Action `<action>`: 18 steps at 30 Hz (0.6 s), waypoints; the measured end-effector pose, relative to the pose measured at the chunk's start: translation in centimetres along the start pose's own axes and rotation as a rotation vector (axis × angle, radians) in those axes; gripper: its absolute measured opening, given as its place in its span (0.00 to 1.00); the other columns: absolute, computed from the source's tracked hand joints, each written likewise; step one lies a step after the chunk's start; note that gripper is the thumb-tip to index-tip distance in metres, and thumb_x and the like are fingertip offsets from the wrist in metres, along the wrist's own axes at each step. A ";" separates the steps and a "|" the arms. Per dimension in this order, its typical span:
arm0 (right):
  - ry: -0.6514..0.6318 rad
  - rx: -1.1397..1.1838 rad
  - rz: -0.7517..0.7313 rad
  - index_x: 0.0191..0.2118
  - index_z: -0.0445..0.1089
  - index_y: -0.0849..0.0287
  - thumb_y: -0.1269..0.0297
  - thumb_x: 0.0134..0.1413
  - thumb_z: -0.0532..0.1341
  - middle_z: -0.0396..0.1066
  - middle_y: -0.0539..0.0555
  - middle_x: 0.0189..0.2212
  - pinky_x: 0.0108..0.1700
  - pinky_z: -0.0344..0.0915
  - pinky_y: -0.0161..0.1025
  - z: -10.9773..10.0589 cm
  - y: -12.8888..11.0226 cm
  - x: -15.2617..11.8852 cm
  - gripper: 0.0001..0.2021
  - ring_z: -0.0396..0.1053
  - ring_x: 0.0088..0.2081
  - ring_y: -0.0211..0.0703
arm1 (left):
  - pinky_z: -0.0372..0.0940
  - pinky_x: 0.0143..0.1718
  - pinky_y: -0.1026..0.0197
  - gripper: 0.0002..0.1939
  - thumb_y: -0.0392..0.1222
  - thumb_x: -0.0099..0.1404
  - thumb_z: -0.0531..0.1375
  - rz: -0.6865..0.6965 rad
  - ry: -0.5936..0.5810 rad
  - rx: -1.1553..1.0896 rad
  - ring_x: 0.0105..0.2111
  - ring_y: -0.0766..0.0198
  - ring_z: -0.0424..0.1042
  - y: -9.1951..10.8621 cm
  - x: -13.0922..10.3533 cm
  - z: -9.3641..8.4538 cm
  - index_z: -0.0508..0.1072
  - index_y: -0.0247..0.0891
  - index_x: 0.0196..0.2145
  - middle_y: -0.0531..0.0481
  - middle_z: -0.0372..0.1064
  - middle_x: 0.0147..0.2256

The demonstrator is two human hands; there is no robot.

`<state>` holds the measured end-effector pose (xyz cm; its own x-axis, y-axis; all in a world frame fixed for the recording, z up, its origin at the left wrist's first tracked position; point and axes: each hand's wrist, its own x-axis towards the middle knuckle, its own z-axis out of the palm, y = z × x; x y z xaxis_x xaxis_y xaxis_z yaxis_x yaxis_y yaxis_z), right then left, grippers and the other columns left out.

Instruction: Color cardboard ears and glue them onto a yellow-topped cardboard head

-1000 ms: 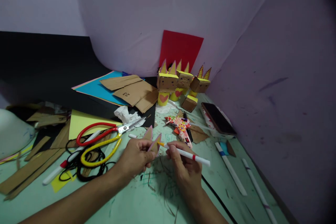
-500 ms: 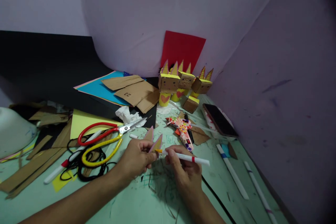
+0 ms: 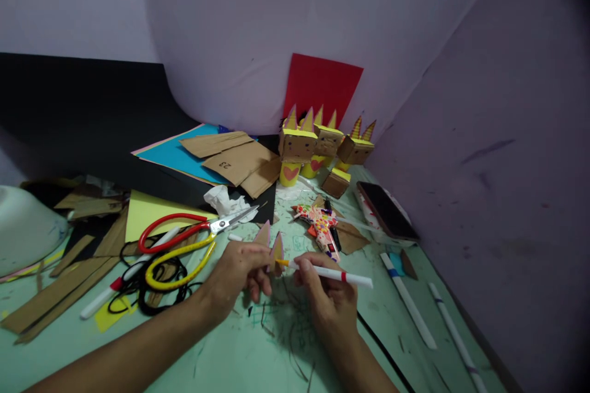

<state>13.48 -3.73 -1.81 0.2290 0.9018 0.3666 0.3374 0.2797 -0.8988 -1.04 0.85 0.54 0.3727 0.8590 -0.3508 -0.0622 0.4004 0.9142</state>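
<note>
My left hand (image 3: 239, 270) pinches a small pointed cardboard piece (image 3: 276, 252) with a pinkish edge, held upright just above the table. A similar pointed piece (image 3: 262, 234) shows just behind those fingers; whether it is held too I cannot tell. In my right hand (image 3: 328, 295) is a white marker (image 3: 353, 279) with a red band, gripped like a pen. Its orange-yellow tip meets or nearly meets the face of the held piece. Beyond the hands lies a flower-patterned glue gun (image 3: 319, 224).
Scissors (image 3: 213, 227) with red and yellow handles lie left, over black cord (image 3: 161, 304). Cardboard figures (image 3: 297, 146) with pointed ears stand behind, near a small box (image 3: 336, 182). A phone (image 3: 388, 211) and markers (image 3: 408, 301) are right. Cardboard sheets (image 3: 235, 163) lie at the back.
The held cardboard piece has turned more upright and narrower to view. My left fingers have shifted and spread lower down. The marker stays in my right hand, its tip at the piece.
</note>
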 end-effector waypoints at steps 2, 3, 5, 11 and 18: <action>0.010 0.007 0.035 0.26 0.71 0.59 0.60 0.55 0.57 0.68 0.50 0.18 0.24 0.60 0.33 0.0 0.0 -0.1 0.12 0.65 0.22 0.38 | 0.54 0.10 0.71 0.12 0.45 0.47 0.59 0.002 -0.007 -0.090 0.13 0.68 0.66 0.0 0.0 -0.2 0.69 0.32 0.18 0.51 0.66 0.15; 0.009 0.017 0.045 0.26 0.71 0.60 0.60 0.55 0.57 0.67 0.50 0.18 0.23 0.59 0.33 -0.1 -0.1 -0.1 0.12 0.65 0.21 0.38 | 0.54 0.09 0.71 0.12 0.44 0.47 0.59 -0.011 -0.007 -0.103 0.13 0.67 0.67 0.1 0.0 -0.3 0.70 0.31 0.18 0.50 0.68 0.17; 0.000 0.028 0.047 0.26 0.71 0.60 0.60 0.55 0.57 0.67 0.49 0.18 0.23 0.59 0.33 -0.1 -0.1 -0.1 0.12 0.64 0.21 0.37 | 0.54 0.09 0.71 0.11 0.43 0.48 0.59 -0.046 -0.016 -0.093 0.13 0.67 0.68 0.1 0.0 -0.4 0.71 0.29 0.21 0.47 0.70 0.21; -0.043 -0.025 0.008 0.27 0.71 0.60 0.61 0.56 0.56 0.68 0.50 0.18 0.22 0.61 0.32 -0.4 0.2 0.1 0.12 0.65 0.21 0.37 | 0.56 0.09 0.72 0.10 0.41 0.50 0.57 -0.076 -0.042 -0.098 0.13 0.67 0.69 0.2 0.1 -0.4 0.72 0.29 0.26 0.47 0.71 0.23; -0.046 -0.045 0.000 0.28 0.71 0.60 0.61 0.56 0.56 0.68 0.50 0.19 0.22 0.60 0.32 -0.4 0.4 0.1 0.11 0.66 0.21 0.38 | 0.56 0.08 0.72 0.09 0.42 0.52 0.57 -0.085 -0.050 -0.086 0.13 0.68 0.69 0.3 0.1 -0.2 0.69 0.32 0.27 0.49 0.70 0.22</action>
<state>13.98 -3.66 -2.02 0.1867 0.9162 0.3546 0.3784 0.2660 -0.8866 -1.23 1.18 0.76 0.4257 0.8045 -0.4142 -0.1069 0.4992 0.8599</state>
